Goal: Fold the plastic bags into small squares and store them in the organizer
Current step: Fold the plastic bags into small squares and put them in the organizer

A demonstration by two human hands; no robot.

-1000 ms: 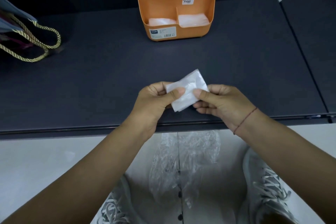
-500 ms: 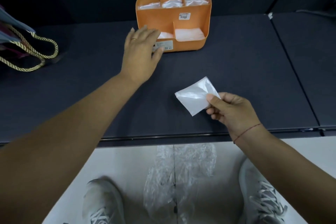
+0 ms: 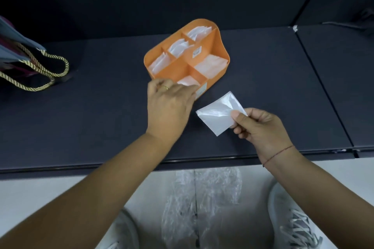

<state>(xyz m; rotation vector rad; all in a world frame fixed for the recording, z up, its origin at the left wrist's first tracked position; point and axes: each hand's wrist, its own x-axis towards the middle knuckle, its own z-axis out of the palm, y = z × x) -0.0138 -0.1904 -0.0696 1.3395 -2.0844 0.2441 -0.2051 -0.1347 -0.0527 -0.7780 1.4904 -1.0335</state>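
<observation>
Ready to stow: a folded white plastic-bag square (image 3: 217, 116) pinched in the right hand (image 3: 261, 127).

Thumb and curled fingers clamp its 3 o'clock corner, holding it over the dark table (image 3: 101, 119), at 5 o'clock from the orange plastic compartmented organizer (image 3: 174, 70). The left hand (image 3: 170, 105) curls over the organizer's near corner, gripping it, apparently to angle the part-filled compartments toward the drop.

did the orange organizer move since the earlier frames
Yes. The organizer has swung out of parallel with the front edge of the table and come nearer to it, with the left hand gripping its near corner.
</observation>
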